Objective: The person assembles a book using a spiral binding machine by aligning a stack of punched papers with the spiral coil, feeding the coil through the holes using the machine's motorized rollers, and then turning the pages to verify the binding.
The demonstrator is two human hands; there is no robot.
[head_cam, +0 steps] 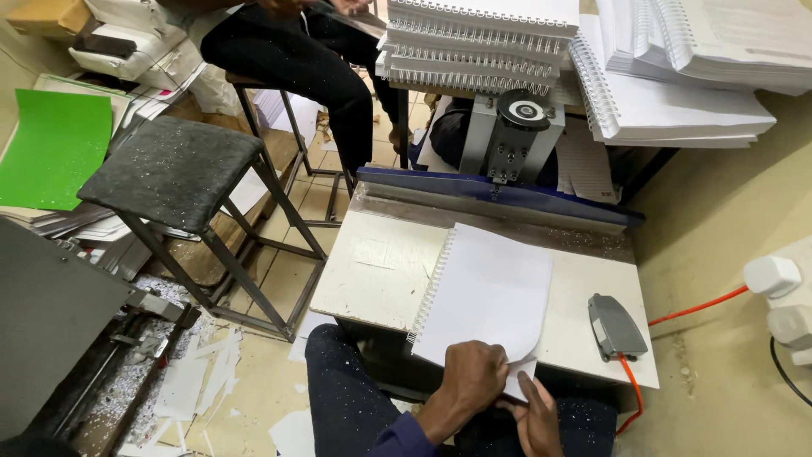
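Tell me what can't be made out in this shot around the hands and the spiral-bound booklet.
- Left hand: its fingertips are hidden beneath the booklet's curled bottom sheet, head view.
- Right hand: its palm faces away and the bottom edge cuts the wrist.
- Booklet's lower pages: covered by the top sheet.
- Grey pedal's orange cable: its end runs behind the wall plugs.

You face a worn white worktable (372, 271). Left of it stands a dark padded metal stool (173, 169) on a tan tiled floor (292, 254) littered with paper scraps (190, 381). Right of it, a beige wall (727, 220).
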